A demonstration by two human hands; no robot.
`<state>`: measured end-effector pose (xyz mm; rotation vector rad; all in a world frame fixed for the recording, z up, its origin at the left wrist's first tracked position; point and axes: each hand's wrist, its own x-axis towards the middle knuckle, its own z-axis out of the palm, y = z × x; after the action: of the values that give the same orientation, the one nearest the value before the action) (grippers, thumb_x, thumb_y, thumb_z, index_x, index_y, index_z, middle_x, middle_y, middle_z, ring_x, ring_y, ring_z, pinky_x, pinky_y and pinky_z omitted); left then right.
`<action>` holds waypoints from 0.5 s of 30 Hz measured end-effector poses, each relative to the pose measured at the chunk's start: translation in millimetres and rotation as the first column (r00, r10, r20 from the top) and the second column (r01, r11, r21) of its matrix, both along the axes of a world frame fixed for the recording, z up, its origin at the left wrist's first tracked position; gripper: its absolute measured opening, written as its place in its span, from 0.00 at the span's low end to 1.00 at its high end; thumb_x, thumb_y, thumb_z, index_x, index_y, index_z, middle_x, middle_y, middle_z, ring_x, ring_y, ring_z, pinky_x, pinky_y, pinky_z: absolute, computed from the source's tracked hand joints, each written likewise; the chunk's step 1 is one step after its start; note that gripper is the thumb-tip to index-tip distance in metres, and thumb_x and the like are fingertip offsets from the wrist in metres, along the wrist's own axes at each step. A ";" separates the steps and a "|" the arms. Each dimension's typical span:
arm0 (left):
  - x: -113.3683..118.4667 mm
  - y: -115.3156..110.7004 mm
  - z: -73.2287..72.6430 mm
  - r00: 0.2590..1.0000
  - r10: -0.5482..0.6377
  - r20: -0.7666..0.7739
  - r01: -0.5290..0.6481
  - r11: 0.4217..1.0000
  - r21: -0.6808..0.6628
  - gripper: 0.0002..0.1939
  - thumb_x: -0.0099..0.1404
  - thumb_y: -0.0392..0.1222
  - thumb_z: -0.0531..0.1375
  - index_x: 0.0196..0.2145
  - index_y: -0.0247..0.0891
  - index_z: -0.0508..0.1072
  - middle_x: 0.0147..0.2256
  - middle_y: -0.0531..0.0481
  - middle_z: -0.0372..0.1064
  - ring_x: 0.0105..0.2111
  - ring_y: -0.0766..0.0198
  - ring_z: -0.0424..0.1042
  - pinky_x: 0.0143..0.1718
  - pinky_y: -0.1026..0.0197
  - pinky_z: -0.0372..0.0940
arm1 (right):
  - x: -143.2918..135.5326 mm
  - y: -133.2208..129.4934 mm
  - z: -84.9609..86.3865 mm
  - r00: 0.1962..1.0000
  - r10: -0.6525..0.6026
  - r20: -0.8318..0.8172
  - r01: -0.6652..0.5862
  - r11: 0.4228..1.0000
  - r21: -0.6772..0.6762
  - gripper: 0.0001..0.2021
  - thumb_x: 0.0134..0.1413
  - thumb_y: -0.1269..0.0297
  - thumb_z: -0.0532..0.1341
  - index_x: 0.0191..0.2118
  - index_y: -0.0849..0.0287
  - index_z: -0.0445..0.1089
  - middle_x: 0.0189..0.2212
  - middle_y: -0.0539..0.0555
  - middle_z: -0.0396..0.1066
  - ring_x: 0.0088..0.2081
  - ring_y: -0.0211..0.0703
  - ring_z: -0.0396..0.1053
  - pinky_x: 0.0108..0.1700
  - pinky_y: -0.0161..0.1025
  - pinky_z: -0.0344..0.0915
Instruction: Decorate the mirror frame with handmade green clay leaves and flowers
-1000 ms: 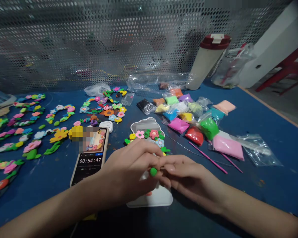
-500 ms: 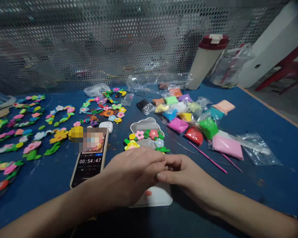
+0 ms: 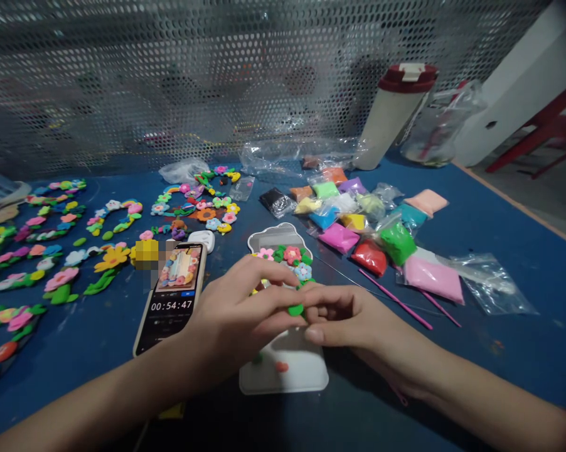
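Near the middle of the table, my left hand (image 3: 250, 301) pinches a small piece of bright green clay (image 3: 295, 310) between its fingertips. My right hand (image 3: 351, 317) is closed beside it, its curled fingers meeting the left fingertips; what they hold is hidden. A thin pink rod (image 3: 400, 397) pokes out below my right wrist. Beneath both hands lies a white cloud-topped mirror (image 3: 292, 375), its frame set with clay flowers and green leaves. A pink flower (image 3: 292, 254) and a blue flower (image 3: 303, 271) show; my left hand covers part of the ring. A small orange-red piece (image 3: 282, 366) sits on its lower part.
Bags of coloured clay (image 3: 339, 237) lie behind to the right, with a pink stick (image 3: 396, 299) before them. A phone (image 3: 174, 301) stands left of the mirror. Clay-flower rings (image 3: 114, 218) cover the left side. A tumbler (image 3: 396, 116) stands by the perforated metal panel (image 3: 193, 81).
My left hand has lifted and its fingers have spread apart, bringing the green clay into view. My right hand has turned slightly, and the pink rod now shows below its wrist.
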<state>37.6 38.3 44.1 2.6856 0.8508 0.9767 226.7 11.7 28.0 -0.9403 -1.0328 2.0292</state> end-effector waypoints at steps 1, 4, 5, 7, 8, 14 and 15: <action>0.0 0.3 1.0 1.000 0.001 0.021 0.000 1.000 -0.023 0.04 0.62 0.37 0.59 0.36 0.37 0.73 0.36 0.49 0.67 0.37 0.65 0.69 0.37 0.65 0.65 | 0.2 -0.4 0.0 1.000 -0.002 -0.009 0.002 1.000 -0.005 0.07 0.45 0.69 0.67 0.34 0.55 0.76 0.26 0.45 0.68 0.27 0.29 0.60 0.29 0.29 0.54; -0.1 1.1 1.8 0.998 -0.021 0.051 0.024 0.997 -0.070 0.04 0.61 0.35 0.59 0.35 0.36 0.73 0.37 0.48 0.66 0.38 0.65 0.68 0.39 0.64 0.65 | -0.4 -2.1 -1.8 0.999 -0.017 -0.035 0.016 1.000 -0.011 0.03 0.47 0.68 0.66 0.31 0.59 0.76 0.30 0.48 0.69 0.31 0.33 0.62 0.33 0.31 0.55; -0.1 1.1 1.4 0.998 -0.029 0.056 0.033 0.996 -0.077 0.04 0.61 0.34 0.60 0.36 0.36 0.73 0.37 0.48 0.66 0.39 0.65 0.68 0.39 0.64 0.66 | -0.9 -2.5 -2.6 0.999 -0.025 -0.037 0.025 1.000 -0.011 0.03 0.48 0.67 0.65 0.29 0.60 0.76 0.29 0.49 0.68 0.31 0.33 0.61 0.33 0.32 0.54; 0.2 0.6 0.7 0.998 -0.041 0.057 0.046 0.995 -0.088 0.06 0.61 0.35 0.60 0.38 0.37 0.73 0.37 0.49 0.66 0.39 0.65 0.68 0.39 0.64 0.66 | -1.8 -3.0 -3.9 0.999 -0.043 -0.032 0.043 0.999 -0.012 0.07 0.49 0.65 0.64 0.26 0.61 0.75 0.25 0.48 0.65 0.27 0.32 0.58 0.30 0.32 0.52; 0.4 0.2 0.4 0.998 -0.041 0.054 0.046 0.995 -0.093 0.06 0.61 0.36 0.60 0.38 0.38 0.73 0.37 0.49 0.66 0.39 0.65 0.68 0.39 0.64 0.66 | -2.2 -3.1 -4.3 0.998 -0.052 -0.029 0.052 0.999 -0.011 0.08 0.50 0.64 0.64 0.25 0.61 0.75 0.23 0.47 0.64 0.26 0.32 0.56 0.29 0.32 0.51; 0.9 -2.0 -0.6 0.999 -0.030 0.020 0.032 0.995 -0.094 0.06 0.62 0.36 0.59 0.39 0.39 0.72 0.37 0.49 0.67 0.38 0.64 0.69 0.37 0.63 0.67 | -3.1 -4.1 -6.1 0.994 -0.106 0.006 0.106 0.994 0.018 0.03 0.47 0.66 0.66 0.27 0.59 0.77 0.29 0.51 0.70 0.33 0.37 0.64 0.38 0.36 0.56; 0.6 -1.9 -0.9 0.999 -0.032 0.022 0.033 0.995 -0.095 0.07 0.62 0.36 0.59 0.39 0.39 0.72 0.38 0.49 0.67 0.38 0.64 0.69 0.38 0.63 0.67 | -3.0 -4.2 -6.6 0.993 -0.116 0.019 0.115 0.993 0.027 0.04 0.47 0.66 0.66 0.26 0.59 0.77 0.29 0.51 0.70 0.33 0.38 0.64 0.38 0.37 0.56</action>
<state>38.2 36.4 43.2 2.5969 0.8253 0.9306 223.6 7.5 21.5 -0.9859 -0.9899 1.9110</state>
